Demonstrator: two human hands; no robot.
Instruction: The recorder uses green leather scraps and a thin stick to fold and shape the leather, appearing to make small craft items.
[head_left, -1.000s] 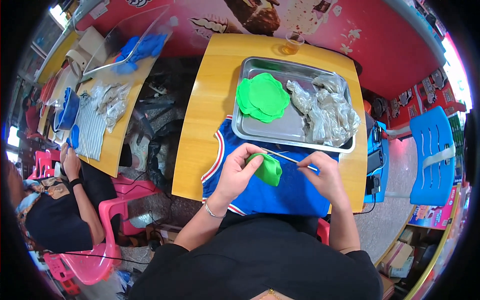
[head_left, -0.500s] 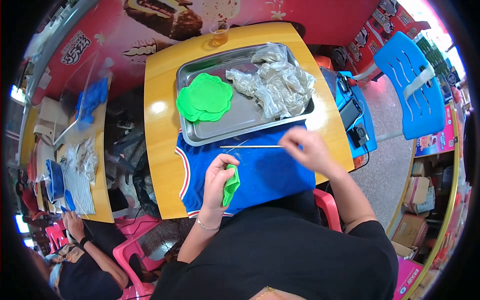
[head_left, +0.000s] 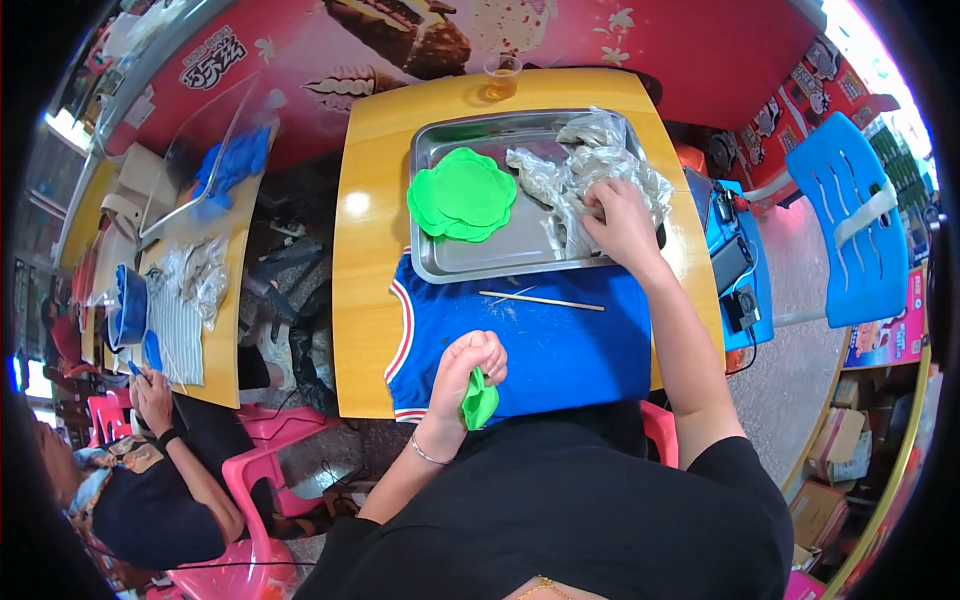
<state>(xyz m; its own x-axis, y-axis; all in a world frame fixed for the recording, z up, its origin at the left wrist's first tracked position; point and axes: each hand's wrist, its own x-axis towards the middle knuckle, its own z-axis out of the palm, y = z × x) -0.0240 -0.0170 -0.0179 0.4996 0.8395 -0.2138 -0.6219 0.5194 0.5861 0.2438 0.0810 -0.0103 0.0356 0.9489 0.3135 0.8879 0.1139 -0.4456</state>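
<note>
My left hand [head_left: 467, 368] is closed around a folded bright green felt-like piece [head_left: 481, 402], above the front of a blue garment [head_left: 570, 350] with striped trim. My right hand [head_left: 622, 225] reaches over a metal tray [head_left: 428, 262], its curled fingers touching crumpled clear plastic bags [head_left: 540, 180] with greyish contents. What those fingertips hold, if anything, is hidden. On the tray's left side lies a stack of green scalloped flat pieces [head_left: 470, 193]. A thin wooden stick [head_left: 560, 301] rests on the garment, with a finer, shorter one [head_left: 514, 294] beside it.
Near the far edge of the yellow table [head_left: 370, 290] stands a plastic cup [head_left: 502, 78] of amber liquid. To the right are a blue chair [head_left: 850, 215] and dark devices with cables. At the left, another person's hand [head_left: 152, 400] works at a second table.
My right hand has let go of the wooden stick and moved forward to the plastic bags. The stick now lies on the garment. My left hand still grips the green piece, turned more downward.
</note>
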